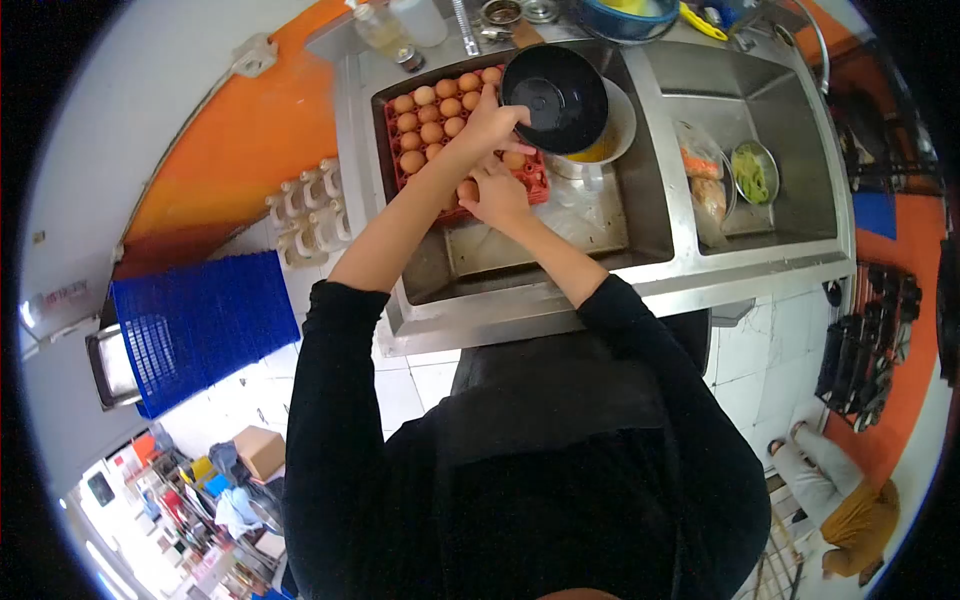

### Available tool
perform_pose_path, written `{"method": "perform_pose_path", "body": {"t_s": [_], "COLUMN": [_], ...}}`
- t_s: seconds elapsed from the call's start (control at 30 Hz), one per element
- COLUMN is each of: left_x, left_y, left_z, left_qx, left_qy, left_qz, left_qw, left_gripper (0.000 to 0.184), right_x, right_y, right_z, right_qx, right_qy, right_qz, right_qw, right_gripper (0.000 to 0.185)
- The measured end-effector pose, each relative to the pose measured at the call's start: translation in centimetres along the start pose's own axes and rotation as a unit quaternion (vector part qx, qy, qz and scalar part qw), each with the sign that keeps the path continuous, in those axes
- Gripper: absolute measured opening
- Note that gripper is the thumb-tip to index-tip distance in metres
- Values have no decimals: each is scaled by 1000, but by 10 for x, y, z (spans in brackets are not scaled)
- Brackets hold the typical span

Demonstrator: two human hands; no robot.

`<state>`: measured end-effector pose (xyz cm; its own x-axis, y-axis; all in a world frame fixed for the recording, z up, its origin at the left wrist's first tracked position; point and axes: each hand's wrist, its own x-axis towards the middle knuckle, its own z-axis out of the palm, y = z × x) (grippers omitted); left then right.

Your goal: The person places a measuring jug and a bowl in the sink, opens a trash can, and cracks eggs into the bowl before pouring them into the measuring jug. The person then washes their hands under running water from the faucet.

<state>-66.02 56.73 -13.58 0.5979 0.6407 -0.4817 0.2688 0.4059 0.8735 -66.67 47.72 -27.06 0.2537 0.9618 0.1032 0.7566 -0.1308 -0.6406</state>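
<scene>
My left hand [490, 125] reaches across my right one and grips the rim of a black bowl [555, 95]. The bowl is tilted, and its dark inside faces me. Beneath it is a white pot [622, 120], partly covered, with yellow liquid [597, 152] showing inside. My right hand [498, 195] is low over the near side of a red egg tray [535, 185], its fingers closed around a brown egg [468, 190]. Several brown eggs [430, 132] fill the tray's left and far cups. My forearm and hands hide part of the tray.
The tray and pot are in the left sink basin [645, 215]. In the right basin are bagged food [705, 190] and a bowl of sliced greens [750, 172]. Bottles [385, 35] and a blue basin [625, 22] line the back ledge. A person [850, 510] is at lower right.
</scene>
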Motion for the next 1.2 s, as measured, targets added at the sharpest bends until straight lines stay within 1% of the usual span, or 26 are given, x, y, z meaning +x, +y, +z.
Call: {"method": "perform_pose_path", "body": {"t_s": [0.03,0.07,0.13,0.23,0.33,0.37,0.4,0.43,0.47,0.5,0.53,0.6,0.67,0.7,0.73,0.77,0.8,0.83,0.87,0.9,0.93,0.97,1.0,1.1,1.13,1.2], "left_x": [-10,-17,-25,-34,-47,-47,-48,-53,-57,-52,-56,-40,-39,-42,-34,-40,-27,-27,-11,3,-1,-3,-5,-2,-2,-8], "left_y": [3,6,-4,-15,-20,-25,-29,-27,-27,-37,-36,-62,-78,-85,-103,-92,-104,-103,-117,-133,-132,-132,-134,-138,-138,-136], "left_z": [-9,-17,-32,-51,-61,-62,-61,-57,-54,-61,-54,-59,-45,-37,-42,-26,-28,-22,-25,-27,-24,-19,-15,-9,-8,-4], "left_qx": [-6,-10,-32,-61,-68,-73,-78,-92,-104,-114,-138,-175,-201,-199,-222,-248,-227,-251,-264,-253,-234,-229,-223,-200,-197,-181], "left_qy": [-13,-29,-13,-7,18,24,29,32,35,-15,-10,-41,-51,-48,-75,-135,-124,-171,-143,-122,-112,-107,-93,-121,-127,-122], "left_qz": [-7,-10,-1,-1,-12,-12,-16,-19,-26,-36,-28,-59,-67,-64,-39,-52,-62,-56,-70,-72,-65,-70,-75,-102,-109,-112], "left_qw": [1000,999,999,998,997,997,996,995,994,993,990,982,976,977,971,958,964,951,951,957,964,965,967,967,966,969], "left_gripper": [68,67,65,65,62,59,56,51,47,43,41,41,39,39,40,42,45,47,48,44,38,35,32,36,38,43], "right_x": [-1,0,-1,0,6,-3,-5,-9,-19,-36,-52,-87,-110,-126,-137,-144,-150,-155,-159,-152,-151,-156,-160,-171,-170,-163], "right_y": [-2,-3,-6,-7,5,8,19,32,44,41,51,71,85,99,102,106,107,134,118,108,129,98,107,140,139,132], "right_z": [11,20,36,34,33,37,39,37,36,5,-25,-71,-97,-122,-135,-130,-135,-112,-141,-153,-123,-151,-143,-123,-122,-124], "right_qx": [-35,-39,-46,-33,66,110,244,374,499,650,715,770,775,773,706,747,712,693,579,359,47,-56,-174,-250,-265,-266], "right_qy": [45,35,16,-17,-120,44,10,-21,-47,-70,-109,-120,-127,-117,-95,-28,5,38,13,27,143,106,104,4,-9,25], "right_qz": [-20,0,50,79,69,33,83,133,180,240,242,212,233,244,280,274,314,268,335,380,244,307,287,248,240,245], "right_qw": [998,999,998,996,988,992,966,917,847,717,646,590,574,574,643,605,628,668,743,852,958,944,936,936,934,932], "right_gripper": [49,49,50,53,66,56,53,51,49,42,42,42,43,43,38,34,35,33,35,40,37,31,27,23,21,19]}}
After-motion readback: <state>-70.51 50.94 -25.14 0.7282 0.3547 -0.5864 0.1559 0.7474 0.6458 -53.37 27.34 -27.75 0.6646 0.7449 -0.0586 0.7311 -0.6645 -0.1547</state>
